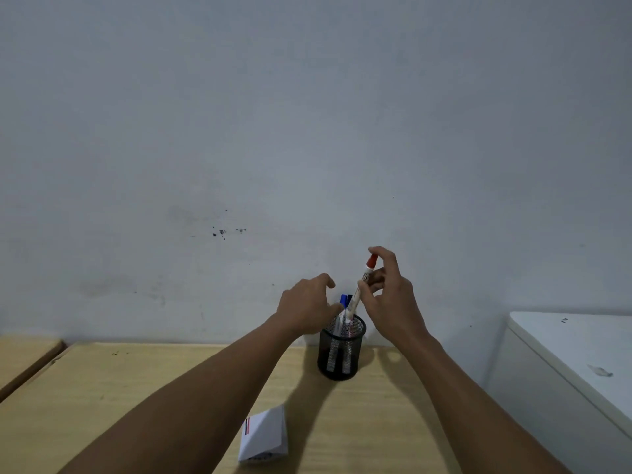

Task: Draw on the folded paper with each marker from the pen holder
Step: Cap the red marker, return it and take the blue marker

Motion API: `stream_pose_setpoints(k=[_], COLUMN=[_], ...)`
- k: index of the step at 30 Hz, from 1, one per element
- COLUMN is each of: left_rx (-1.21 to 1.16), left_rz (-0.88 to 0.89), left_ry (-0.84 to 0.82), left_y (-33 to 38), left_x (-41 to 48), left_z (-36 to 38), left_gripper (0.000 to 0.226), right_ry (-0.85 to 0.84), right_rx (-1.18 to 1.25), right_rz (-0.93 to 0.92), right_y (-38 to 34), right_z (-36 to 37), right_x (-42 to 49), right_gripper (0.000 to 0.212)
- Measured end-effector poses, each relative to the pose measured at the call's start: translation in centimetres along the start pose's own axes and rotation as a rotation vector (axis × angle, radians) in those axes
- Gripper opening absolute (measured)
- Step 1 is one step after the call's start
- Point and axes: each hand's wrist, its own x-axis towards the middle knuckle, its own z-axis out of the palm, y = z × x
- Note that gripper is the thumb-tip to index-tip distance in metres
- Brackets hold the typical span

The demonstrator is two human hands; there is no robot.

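Note:
A black mesh pen holder (341, 354) stands on the wooden table near the wall. Two blue-capped markers (346, 300) stick up out of it. My right hand (390, 295) grips a white marker with a red cap (363, 282); the marker is tilted, its lower end at the holder's rim. My left hand (306, 307) hovers just left of the holder, fingers curled and apart, close to the blue markers, with nothing in it. The folded white paper (263, 437) lies near the table's front edge, with short red and dark lines on its left side.
The light wooden table (136, 388) meets a plain grey wall at the back. A second wooden surface (24, 354) adjoins at the far left. A white cabinet or appliance (574, 357) stands to the right of the table.

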Motion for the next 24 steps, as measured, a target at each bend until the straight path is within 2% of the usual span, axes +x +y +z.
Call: stream_pose_setpoints(k=[3, 8, 16, 21, 24], left_rx=[0.007, -0.100, -0.185, -0.206, -0.230], left_rz=[-0.024, -0.073, -0.157, -0.163, -0.173], left_ry=[0.015, 0.147, 0.175, 0.178, 0.172], left_y=[-0.4, -0.6, -0.8, -1.0, -0.8], left_x=[0.8, 1.6, 2.6, 2.5, 2.6], left_z=[1.8, 3.7, 5.5, 6.0, 6.2], left_gripper=[0.047, 0.029, 0.021, 0.024, 0.025], right_ry=[-0.050, -0.087, -0.097, -0.132, -0.143], right_rx=[-0.040, -0.055, -0.086, -0.138, -0.137], right_rz=[0.016, 0.035, 0.127, 0.170, 0.186], right_y=[1.3, 3.2, 4.3, 4.2, 3.9], right_z=[0.8, 1.6, 2.3, 2.5, 2.7], right_x=[0.0, -0.7, -1.7, -2.0, -1.9], right_gripper=[0.059, 0.062, 0.061, 0.041, 0.039])
